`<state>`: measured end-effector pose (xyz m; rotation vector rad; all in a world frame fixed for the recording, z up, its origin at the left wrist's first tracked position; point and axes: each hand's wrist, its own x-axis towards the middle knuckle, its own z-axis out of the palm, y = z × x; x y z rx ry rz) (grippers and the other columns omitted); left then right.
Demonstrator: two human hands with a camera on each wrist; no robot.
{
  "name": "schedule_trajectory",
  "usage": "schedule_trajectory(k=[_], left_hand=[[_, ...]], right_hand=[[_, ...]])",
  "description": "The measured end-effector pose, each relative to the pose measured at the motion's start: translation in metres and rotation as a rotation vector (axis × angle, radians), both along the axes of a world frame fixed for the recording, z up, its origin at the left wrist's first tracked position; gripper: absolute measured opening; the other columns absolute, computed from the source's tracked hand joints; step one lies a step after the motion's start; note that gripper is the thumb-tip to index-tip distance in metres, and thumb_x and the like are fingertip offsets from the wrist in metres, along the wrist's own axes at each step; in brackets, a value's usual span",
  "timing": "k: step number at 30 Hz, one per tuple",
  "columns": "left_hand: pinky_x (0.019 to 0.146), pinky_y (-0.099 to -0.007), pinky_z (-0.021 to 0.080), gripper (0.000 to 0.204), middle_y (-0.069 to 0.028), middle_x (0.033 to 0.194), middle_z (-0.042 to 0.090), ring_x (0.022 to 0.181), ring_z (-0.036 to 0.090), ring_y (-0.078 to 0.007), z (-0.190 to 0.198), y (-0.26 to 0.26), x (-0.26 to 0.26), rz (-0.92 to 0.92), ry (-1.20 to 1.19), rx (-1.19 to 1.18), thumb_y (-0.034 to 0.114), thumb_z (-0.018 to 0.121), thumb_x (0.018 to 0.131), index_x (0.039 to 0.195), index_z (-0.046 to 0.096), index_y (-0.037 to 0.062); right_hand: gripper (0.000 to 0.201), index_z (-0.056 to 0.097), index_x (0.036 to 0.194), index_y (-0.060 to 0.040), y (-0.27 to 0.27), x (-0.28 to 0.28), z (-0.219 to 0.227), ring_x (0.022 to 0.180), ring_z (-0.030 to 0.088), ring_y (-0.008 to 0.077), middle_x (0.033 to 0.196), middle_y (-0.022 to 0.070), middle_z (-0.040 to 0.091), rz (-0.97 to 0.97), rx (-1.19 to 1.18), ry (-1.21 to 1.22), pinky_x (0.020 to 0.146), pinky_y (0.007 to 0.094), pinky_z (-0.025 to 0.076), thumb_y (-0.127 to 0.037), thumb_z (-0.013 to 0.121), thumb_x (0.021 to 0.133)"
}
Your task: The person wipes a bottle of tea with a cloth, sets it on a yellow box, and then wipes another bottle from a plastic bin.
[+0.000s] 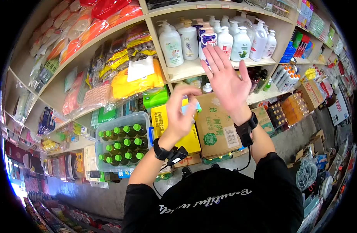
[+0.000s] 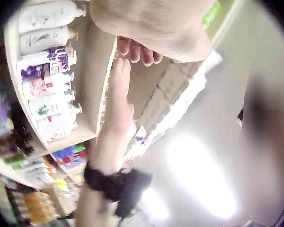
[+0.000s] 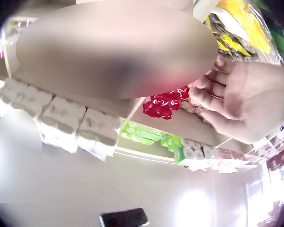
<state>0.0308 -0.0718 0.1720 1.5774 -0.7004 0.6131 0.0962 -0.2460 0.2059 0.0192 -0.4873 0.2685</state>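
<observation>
Our left hand (image 1: 180, 112) curls its fingers round a small light-blue item (image 1: 191, 107), too hidden to tell its long axis or which way it points, held before the yellow box (image 1: 163, 118) under the shelf. Our right hand (image 1: 225, 79) is raised with straight, spread fingers, holding nothing, before the smooth white plastic pump bottles (image 1: 225, 39). The left wrist view shows those bottles lying sideways in frame; the right wrist view shows only curled fingers and glossy red packets (image 3: 163, 104).
</observation>
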Motion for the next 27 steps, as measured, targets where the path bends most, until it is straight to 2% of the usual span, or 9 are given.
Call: schedule_trajectory(k=[3, 4, 6, 9, 18, 21, 24, 27], left_hand=[[0.110, -0.0422, 0.045, 0.038, -0.0132, 0.136, 0.066, 0.131, 0.060, -0.0324, -0.009, -0.018, -0.007, 0.128, -0.500, 0.542, 0.003, 0.058, 0.092, 0.128, 0.065, 0.0002], [0.113, -0.0430, 0.044, 0.042, -0.0125, 0.142, 0.063, 0.136, 0.057, -0.0312, -0.012, -0.022, -0.011, 0.098, -0.539, 0.643, 0.003, 0.059, 0.090, 0.131, 0.065, 0.0005], [0.118, -0.0446, 0.041, 0.052, -0.0112, 0.153, 0.057, 0.145, 0.051, -0.0289, -0.019, -0.029, -0.017, 0.041, -0.614, 0.845, 0.002, 0.061, 0.085, 0.138, 0.063, 0.0011], [0.125, -0.0467, 0.034, 0.059, -0.0111, 0.155, 0.054, 0.146, 0.050, -0.0279, -0.025, -0.034, -0.016, 0.051, -0.671, 0.936, 0.005, 0.064, 0.083, 0.141, 0.060, -0.0001], [0.125, -0.0457, 0.033, 0.064, -0.0130, 0.158, 0.051, 0.148, 0.046, -0.0270, -0.020, -0.045, -0.020, 0.011, -0.551, 0.937, 0.005, 0.063, 0.082, 0.145, 0.056, -0.0032], [0.124, -0.0467, 0.035, 0.060, -0.0148, 0.153, 0.055, 0.145, 0.050, -0.0288, -0.023, -0.045, -0.020, 0.010, -0.568, 0.882, 0.004, 0.065, 0.078, 0.137, 0.061, -0.0043], [0.111, -0.0478, 0.048, 0.044, -0.0157, 0.133, 0.067, 0.129, 0.062, -0.0328, -0.037, -0.030, -0.020, -0.002, -0.632, 0.791, 0.011, 0.072, 0.075, 0.117, 0.071, -0.0013], [0.090, -0.0469, 0.055, 0.033, -0.0148, 0.111, 0.071, 0.108, 0.069, -0.0359, -0.042, -0.027, -0.036, -0.019, -0.439, 0.569, 0.020, 0.078, 0.069, 0.096, 0.072, 0.0024]], right_hand=[[0.077, 0.029, 0.159, 0.0084, -0.003, 0.012, -0.019, 0.159, 0.024, 0.0345, 0.168, 0.0243, 0.031, 0.019, -0.010, 0.056, 0.131, 0.0500, 0.014, -0.048, 0.038, 0.107], [0.077, 0.031, 0.158, 0.0084, -0.001, 0.015, -0.025, 0.158, 0.026, 0.0343, 0.167, 0.0245, 0.033, 0.010, -0.034, 0.066, 0.131, 0.0510, 0.016, -0.048, 0.039, 0.107], [0.077, 0.027, 0.159, 0.0094, 0.002, 0.018, -0.032, 0.159, 0.023, 0.0349, 0.168, 0.0256, 0.029, 0.015, -0.012, 0.089, 0.131, 0.0521, 0.014, -0.046, 0.038, 0.107], [0.077, 0.027, 0.159, 0.0091, 0.008, 0.017, -0.035, 0.160, 0.022, 0.0342, 0.168, 0.0251, 0.029, -0.002, -0.036, 0.134, 0.131, 0.0534, 0.014, -0.046, 0.038, 0.107], [0.075, 0.030, 0.159, 0.0066, 0.015, 0.017, -0.048, 0.160, 0.022, 0.0323, 0.169, 0.0218, 0.029, 0.040, -0.068, 0.131, 0.130, 0.0540, 0.015, -0.046, 0.039, 0.107], [0.075, 0.030, 0.159, 0.0062, 0.013, 0.016, -0.049, 0.160, 0.021, 0.0318, 0.169, 0.0217, 0.029, 0.021, -0.080, 0.129, 0.130, 0.0538, 0.015, -0.046, 0.038, 0.107], [0.074, 0.032, 0.159, 0.0055, 0.010, 0.016, -0.046, 0.159, 0.025, 0.0311, 0.168, 0.0207, 0.032, -0.030, -0.085, 0.121, 0.129, 0.0515, 0.017, -0.046, 0.039, 0.106], [0.072, 0.037, 0.157, 0.0043, 0.007, 0.017, -0.041, 0.157, 0.031, 0.0305, 0.166, 0.0191, 0.038, -0.093, -0.070, 0.107, 0.128, 0.0482, 0.020, -0.046, 0.040, 0.105]])
